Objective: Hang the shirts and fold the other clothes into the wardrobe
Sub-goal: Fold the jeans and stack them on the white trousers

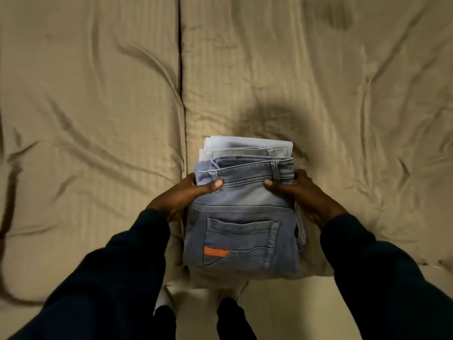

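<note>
A stack of folded clothes sits at the near edge of the bed. On top lie folded grey-blue jeans (241, 217) with a back pocket and an orange tag facing up. Under them, lighter grey and white folded garments (247, 144) stick out at the far side. My left hand (188, 196) grips the stack's left side, thumb on top of the jeans. My right hand (304, 195) grips the right side the same way. Both arms wear dark sleeves.
The bed (98, 106) is covered in a wrinkled beige sheet, with a dark seam (181, 69) running away down the middle. A dark cord (7, 217) curves along the left edge. The pale floor and my dark feet (230, 320) show below the stack.
</note>
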`<state>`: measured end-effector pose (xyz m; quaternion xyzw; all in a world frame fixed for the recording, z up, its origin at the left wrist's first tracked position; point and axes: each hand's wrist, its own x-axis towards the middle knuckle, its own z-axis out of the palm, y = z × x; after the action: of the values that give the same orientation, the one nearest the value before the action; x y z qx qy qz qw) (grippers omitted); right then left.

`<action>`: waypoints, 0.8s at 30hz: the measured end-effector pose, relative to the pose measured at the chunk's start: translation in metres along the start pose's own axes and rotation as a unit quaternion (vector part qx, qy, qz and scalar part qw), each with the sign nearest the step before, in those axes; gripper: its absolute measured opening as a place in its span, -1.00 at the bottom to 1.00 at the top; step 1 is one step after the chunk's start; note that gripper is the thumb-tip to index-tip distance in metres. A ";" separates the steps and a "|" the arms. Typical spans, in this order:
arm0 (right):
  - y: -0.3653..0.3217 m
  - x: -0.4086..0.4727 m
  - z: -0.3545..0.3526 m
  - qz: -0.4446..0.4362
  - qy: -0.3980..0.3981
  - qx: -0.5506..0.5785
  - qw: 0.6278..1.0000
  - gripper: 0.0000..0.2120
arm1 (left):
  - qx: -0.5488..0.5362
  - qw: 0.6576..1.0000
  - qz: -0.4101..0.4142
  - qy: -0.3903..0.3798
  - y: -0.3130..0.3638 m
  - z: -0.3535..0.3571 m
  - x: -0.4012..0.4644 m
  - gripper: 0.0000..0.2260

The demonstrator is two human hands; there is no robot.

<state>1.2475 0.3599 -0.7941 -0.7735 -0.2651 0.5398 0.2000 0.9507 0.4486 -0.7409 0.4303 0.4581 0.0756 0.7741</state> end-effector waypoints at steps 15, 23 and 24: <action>-0.075 -0.193 0.017 -0.142 -0.147 0.168 0.964 -0.47 | -0.134 0.991 0.019 -0.004 -0.018 0.014 -0.140 -0.34; -0.180 -0.305 0.040 -0.261 -0.126 0.125 0.949 -0.39 | -0.079 0.982 0.140 0.097 0.072 -0.008 -0.289 -0.55; -0.199 -0.321 0.041 -0.277 -0.136 0.118 0.944 -0.39 | -0.072 0.979 0.158 0.106 0.086 -0.010 -0.309 -0.56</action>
<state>1.0815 0.3144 -0.4553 -0.5597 -0.4281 0.5903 0.3938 0.7909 0.3493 -0.4804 0.4298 0.4568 0.2753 0.7285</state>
